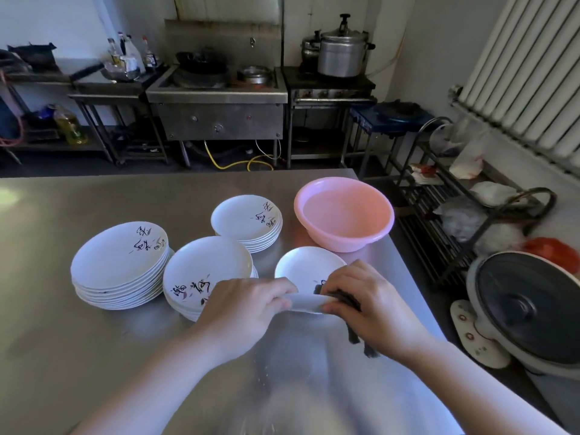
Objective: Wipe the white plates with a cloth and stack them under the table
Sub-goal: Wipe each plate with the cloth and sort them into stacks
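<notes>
A single white plate [306, 268] with black brush lettering is held tilted just above the steel table [62, 340]. My left hand [248, 306] grips its near rim. My right hand [367, 306] presses a dark cloth [353, 335] against the plate's right near edge, and the cloth's ends hang below my palm. Three stacks of the same plates stand on the table: a tall stack at the left [119, 255], a middle stack [207, 265] partly behind my left hand, and a smaller stack further back [244, 216].
A pink plastic basin [345, 229] holding water stands at the table's right edge, just behind the held plate. Right of the table are a wire rack [439, 221] with bags and a rice cooker [527, 309] on the floor. A stove and pots line the far wall.
</notes>
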### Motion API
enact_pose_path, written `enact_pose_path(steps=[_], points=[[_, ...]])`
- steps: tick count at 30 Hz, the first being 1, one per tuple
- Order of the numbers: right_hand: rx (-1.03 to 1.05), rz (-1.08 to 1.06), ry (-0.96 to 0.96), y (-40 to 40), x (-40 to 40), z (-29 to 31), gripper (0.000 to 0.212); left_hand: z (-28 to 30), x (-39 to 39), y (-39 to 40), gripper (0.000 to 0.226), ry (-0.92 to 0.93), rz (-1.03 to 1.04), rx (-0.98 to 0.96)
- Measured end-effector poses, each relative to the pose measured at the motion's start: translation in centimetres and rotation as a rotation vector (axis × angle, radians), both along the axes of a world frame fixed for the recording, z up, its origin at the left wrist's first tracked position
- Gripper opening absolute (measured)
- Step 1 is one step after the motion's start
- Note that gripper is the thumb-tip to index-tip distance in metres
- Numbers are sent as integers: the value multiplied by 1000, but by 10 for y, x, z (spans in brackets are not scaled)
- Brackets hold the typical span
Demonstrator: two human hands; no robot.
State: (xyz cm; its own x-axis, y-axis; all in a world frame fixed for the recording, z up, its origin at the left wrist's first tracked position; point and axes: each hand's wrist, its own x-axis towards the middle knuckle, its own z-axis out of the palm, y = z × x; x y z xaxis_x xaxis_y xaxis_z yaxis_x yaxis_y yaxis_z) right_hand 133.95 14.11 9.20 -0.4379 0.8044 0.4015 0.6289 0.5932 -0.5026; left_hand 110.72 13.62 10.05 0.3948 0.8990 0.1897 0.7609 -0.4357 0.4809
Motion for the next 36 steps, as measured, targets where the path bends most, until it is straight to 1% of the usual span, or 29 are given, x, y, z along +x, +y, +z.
enact_pose_path(steps=[2,3,4,5,6,7,8,9,13,14,16,18,20,23,26,28,30,33,36], points=[[172,-53,-1,-3,3,-4,5,-9,7,0,21,-275,37,-5],[243,-84,-1,-5,4,-7,4,-13,12,-2,23,-451,119,-26],[297,-113,-3,-6,7,-9,4,-15,17,-7,32,-643,245,-102],[339,-134,-6,-6,10,-12,4,-14,23,-11,40,-841,374,-258],[371,-145,-14,-7,14,-15,4,-14,29,-15,42,-1039,462,-468],[394,-145,-28,-7,17,-18,4,-17,33,-16,41,-1193,514,-658],[408,-136,-43,-8,19,-21,4,-19,35,-17,39,-1275,537,-772],[415,-125,-55,-8,21,-24,4,-19,37,-17,34,-1313,543,-823],[417,-93,-52,-10,27,-38,3,-24,48,-12,13,-1395,591,-847],[408,-84,-55,-9,29,-42,5,-28,49,-11,12,-1410,600,-850],[362,-66,-67,-6,35,-49,7,-36,53,-9,19,-1434,623,-847],[261,-61,-55,-1,42,-56,12,-45,58,-7,25,-1435,647,-838],[132,-85,9,3,47,-63,17,-54,62,-5,27,-1431,666,-834],[-27,-212,184,5,47,-71,22,-67,65,6,32,-1397,718,-833],[-123,-391,317,6,36,-82,46,-81,61,20,35,-1359,746,-844],[-174,-475,371,9,23,-89,51,-90,56,32,39,-1336,740,-866],[-205,-533,399,12,11,-94,51,-98,53,43,41,-1303,737,-889],[-186,-608,369,12,-4,-99,52,-113,48,56,45,-1264,726,-942],[-202,-692,381,13,-16,-103,49,-126,44,67,47,-1238,720,-970]])
